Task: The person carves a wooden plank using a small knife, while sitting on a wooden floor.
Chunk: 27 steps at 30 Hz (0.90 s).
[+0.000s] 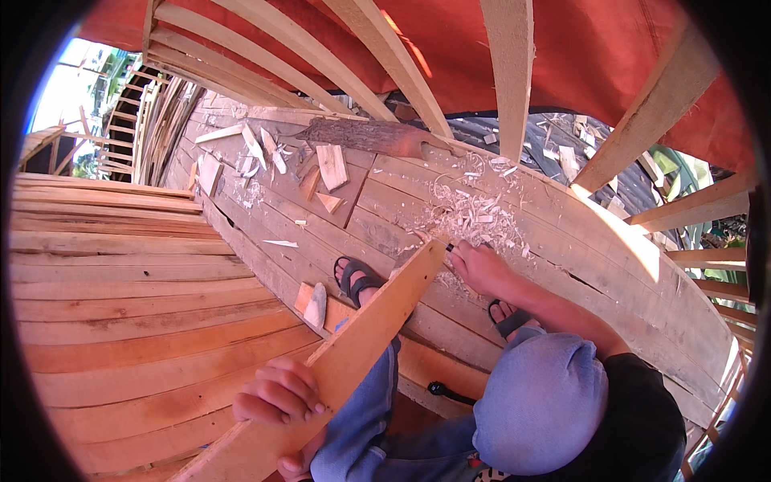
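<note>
A long wooden plank (377, 309) slants up and away from the lower left across my legs. My left hand (281, 394) is closed around its near part, the fingers over the edge. At the plank's far end my right hand (479, 269) is closed, with a small dark piece (450, 247) showing between the fingers and the wood. The rest of whatever it holds is hidden. Just beyond that end lies a heap of pale wood shavings (478, 213) on the plank floor.
Offcuts (331, 166) and a strip of bark (361, 135) lie on the curved plank floor (385, 181). A bench-like row of planks (136, 289) stands at left. Upright wooden ribs (510, 72) line the far side before a red sheet (578, 72). My sandalled feet stand near the shavings.
</note>
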Tool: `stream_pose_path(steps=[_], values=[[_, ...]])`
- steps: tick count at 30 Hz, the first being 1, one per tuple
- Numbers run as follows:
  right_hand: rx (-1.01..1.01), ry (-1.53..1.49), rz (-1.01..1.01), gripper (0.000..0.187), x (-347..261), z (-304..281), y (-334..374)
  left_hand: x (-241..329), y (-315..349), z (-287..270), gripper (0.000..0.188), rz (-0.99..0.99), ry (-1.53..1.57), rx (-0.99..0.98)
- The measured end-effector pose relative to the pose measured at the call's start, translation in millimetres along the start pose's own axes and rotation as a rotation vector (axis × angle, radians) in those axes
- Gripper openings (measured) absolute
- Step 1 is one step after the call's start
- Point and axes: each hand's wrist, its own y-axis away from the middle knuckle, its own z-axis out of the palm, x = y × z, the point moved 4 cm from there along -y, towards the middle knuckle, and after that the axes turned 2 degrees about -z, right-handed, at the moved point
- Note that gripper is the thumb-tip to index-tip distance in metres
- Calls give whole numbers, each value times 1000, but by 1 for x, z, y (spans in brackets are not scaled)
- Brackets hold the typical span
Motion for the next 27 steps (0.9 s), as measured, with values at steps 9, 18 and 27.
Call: stream_pose_path(steps=[9, 18, 27], values=[[-88, 40, 131, 39, 18, 1, 7, -11, -3, 2, 46, 38, 57, -45], [-55, 45, 66, 38, 19, 4, 2, -3, -6, 4, 46, 46, 7, -13], [-29, 61, 68, 37, 25, 14, -1, -2, -8, 5, 45, 50, 11, -9]])
